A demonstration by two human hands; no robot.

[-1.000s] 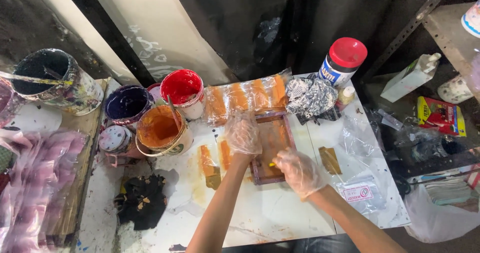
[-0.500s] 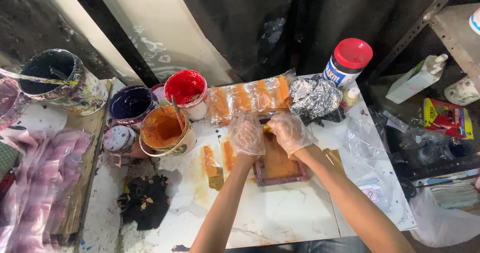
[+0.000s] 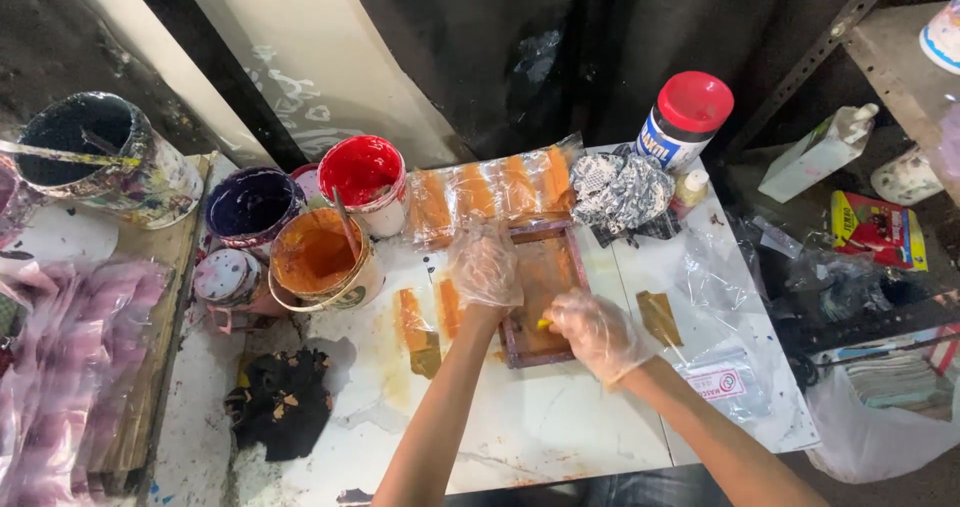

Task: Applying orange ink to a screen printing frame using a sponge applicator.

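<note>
Head view of a paint-stained white table [image 3: 560, 437]. A small wooden-framed printing screen [image 3: 545, 292], its mesh coated in orange ink, lies flat near the table's middle. The left hand [image 3: 485, 265], in a clear plastic glove, rests palm-down with fingers spread on the frame's left rail, pressing on it. The right hand [image 3: 597, 335], also gloved, is curled around a small yellow-tipped tool [image 3: 544, 323] whose end touches the mesh at the frame's near part; most of the tool is hidden inside the fist.

Just left of the frame lie 2 orange-smeared strips [image 3: 425, 319]. Beyond the frame, touching its far rail, lies a clear plastic sheet with 4 orange prints [image 3: 490, 192]. To the left stand 3 open paint pots: orange [image 3: 318, 259] with a stick in it, red [image 3: 362, 179] and dark purple [image 3: 250, 207]. A larger dark pot [image 3: 95, 157] sits at the far left. A crumpled patterned cloth [image 3: 620, 192] and a red-capped jar [image 3: 685, 122] stand at the far right corner. A black rag [image 3: 280, 402] lies near the left edge.
</note>
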